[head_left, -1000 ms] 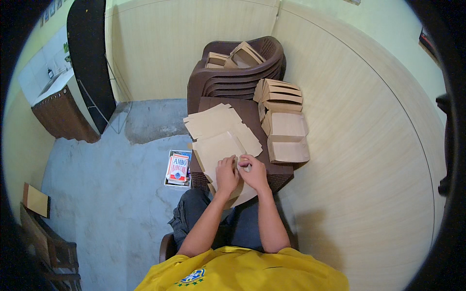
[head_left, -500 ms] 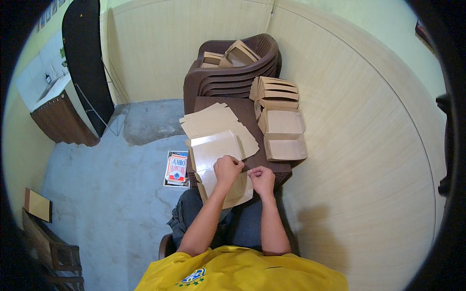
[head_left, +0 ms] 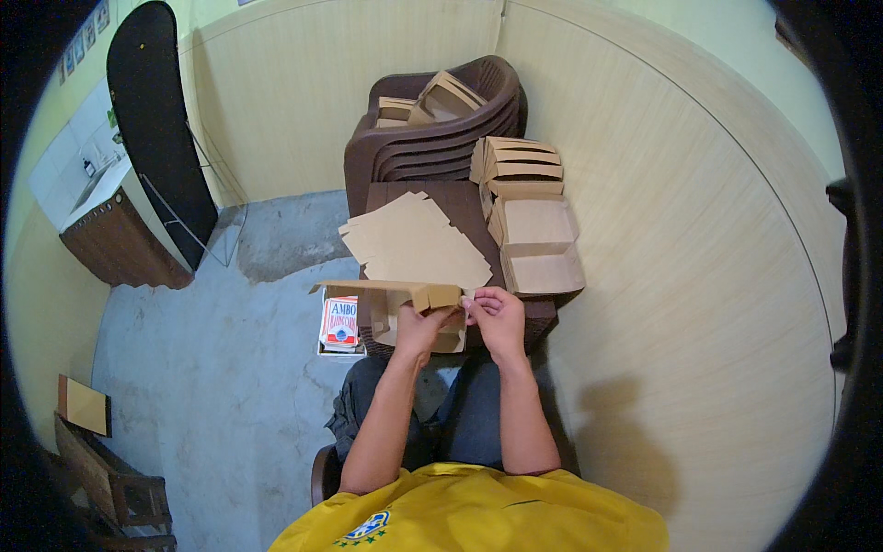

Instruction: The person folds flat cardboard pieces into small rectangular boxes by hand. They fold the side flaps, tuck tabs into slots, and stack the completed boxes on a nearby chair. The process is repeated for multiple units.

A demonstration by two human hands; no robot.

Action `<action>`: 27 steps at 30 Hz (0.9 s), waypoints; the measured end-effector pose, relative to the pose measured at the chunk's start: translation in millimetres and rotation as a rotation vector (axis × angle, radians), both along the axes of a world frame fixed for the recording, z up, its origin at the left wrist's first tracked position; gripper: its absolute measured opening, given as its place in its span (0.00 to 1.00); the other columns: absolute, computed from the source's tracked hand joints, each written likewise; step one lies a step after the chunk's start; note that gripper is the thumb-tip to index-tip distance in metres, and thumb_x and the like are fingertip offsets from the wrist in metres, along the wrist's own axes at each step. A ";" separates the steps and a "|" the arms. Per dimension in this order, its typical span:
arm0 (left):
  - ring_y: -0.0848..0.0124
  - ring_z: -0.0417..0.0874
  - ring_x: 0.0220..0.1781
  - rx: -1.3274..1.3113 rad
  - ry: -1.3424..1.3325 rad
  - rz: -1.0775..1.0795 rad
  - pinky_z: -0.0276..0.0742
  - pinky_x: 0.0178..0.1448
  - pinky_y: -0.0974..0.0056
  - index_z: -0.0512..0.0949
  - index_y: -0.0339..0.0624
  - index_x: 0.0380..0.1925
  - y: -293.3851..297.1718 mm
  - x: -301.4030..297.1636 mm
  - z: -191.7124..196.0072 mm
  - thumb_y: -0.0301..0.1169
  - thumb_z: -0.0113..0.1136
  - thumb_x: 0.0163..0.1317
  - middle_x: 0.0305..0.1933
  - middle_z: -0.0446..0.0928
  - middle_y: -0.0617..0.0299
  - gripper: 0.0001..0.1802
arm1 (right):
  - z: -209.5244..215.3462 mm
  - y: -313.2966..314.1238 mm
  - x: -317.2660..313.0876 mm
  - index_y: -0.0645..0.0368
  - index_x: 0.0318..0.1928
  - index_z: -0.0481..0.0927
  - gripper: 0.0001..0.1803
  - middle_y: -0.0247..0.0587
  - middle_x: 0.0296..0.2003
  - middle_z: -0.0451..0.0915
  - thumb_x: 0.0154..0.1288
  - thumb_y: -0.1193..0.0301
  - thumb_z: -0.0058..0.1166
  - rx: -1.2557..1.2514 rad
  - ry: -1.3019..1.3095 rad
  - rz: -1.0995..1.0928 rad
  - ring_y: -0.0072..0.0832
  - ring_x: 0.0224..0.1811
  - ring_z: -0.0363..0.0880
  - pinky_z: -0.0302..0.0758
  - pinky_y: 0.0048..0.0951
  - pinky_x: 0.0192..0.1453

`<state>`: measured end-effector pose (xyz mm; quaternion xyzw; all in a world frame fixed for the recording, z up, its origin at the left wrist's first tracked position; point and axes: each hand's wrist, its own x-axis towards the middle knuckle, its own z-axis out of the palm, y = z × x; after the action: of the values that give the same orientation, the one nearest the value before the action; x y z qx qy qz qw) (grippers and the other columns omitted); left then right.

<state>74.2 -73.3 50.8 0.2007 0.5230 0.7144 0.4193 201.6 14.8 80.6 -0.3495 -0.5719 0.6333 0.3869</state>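
Observation:
A brown cardboard box (head_left: 435, 296), partly folded, stands at the near end of the dark brown table, one half raised on edge. My left hand (head_left: 418, 328) is inside its fold, fingers closed on the cardboard wall near the right corner. At that same corner my right hand (head_left: 497, 317) pinches the box's edge, thumb and fingers together. The left fingertips are partly hidden by the raised panel. Just beyond the box, flat unfolded cardboard sheets (head_left: 414, 237) lie on the table.
Along the table's right side are an opened folded box (head_left: 541, 248) and a stack of nested boxes (head_left: 521, 166). More boxes (head_left: 449, 99) sit on stacked brown plastic chairs (head_left: 418, 138) behind. A white carton (head_left: 341, 324) stands on the floor at left; a wall rises close on the right.
The box has been tilted up from lying open and flat, so its far half now stands on edge. Both hands have stayed at its right corner, the left now inside the fold.

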 end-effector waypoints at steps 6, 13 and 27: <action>0.59 0.88 0.61 0.124 -0.107 0.018 0.89 0.63 0.54 0.83 0.37 0.60 -2.5 -13.1 -27.8 0.29 0.71 0.73 0.61 0.85 0.53 0.18 | 8.1 -6.4 -2.5 0.67 0.48 0.85 0.10 0.37 0.37 0.87 0.70 0.79 0.71 0.062 0.007 -0.018 0.19 0.37 0.85 0.86 0.24 0.37; 0.60 0.87 0.61 0.178 -0.422 -0.016 0.88 0.64 0.53 0.83 0.37 0.59 -7.6 -36.1 -53.6 0.30 0.71 0.73 0.61 0.85 0.54 0.18 | 6.0 -12.1 -4.0 0.68 0.46 0.86 0.08 0.37 0.35 0.86 0.70 0.80 0.70 0.152 -0.110 0.009 0.19 0.35 0.83 0.84 0.23 0.37; 0.59 0.87 0.61 0.084 -0.068 -0.152 0.91 0.62 0.53 0.81 0.37 0.60 -29.0 -35.1 -19.6 0.25 0.70 0.72 0.60 0.85 0.53 0.18 | 3.5 -30.8 -11.0 0.67 0.48 0.91 0.09 0.44 0.39 0.92 0.68 0.79 0.72 0.106 -0.095 0.075 0.25 0.40 0.90 0.87 0.28 0.48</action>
<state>39.1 -102.3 31.2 0.2327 0.4614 0.7081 0.4813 190.6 -16.0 84.1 -0.3364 -0.6350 0.5988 0.3536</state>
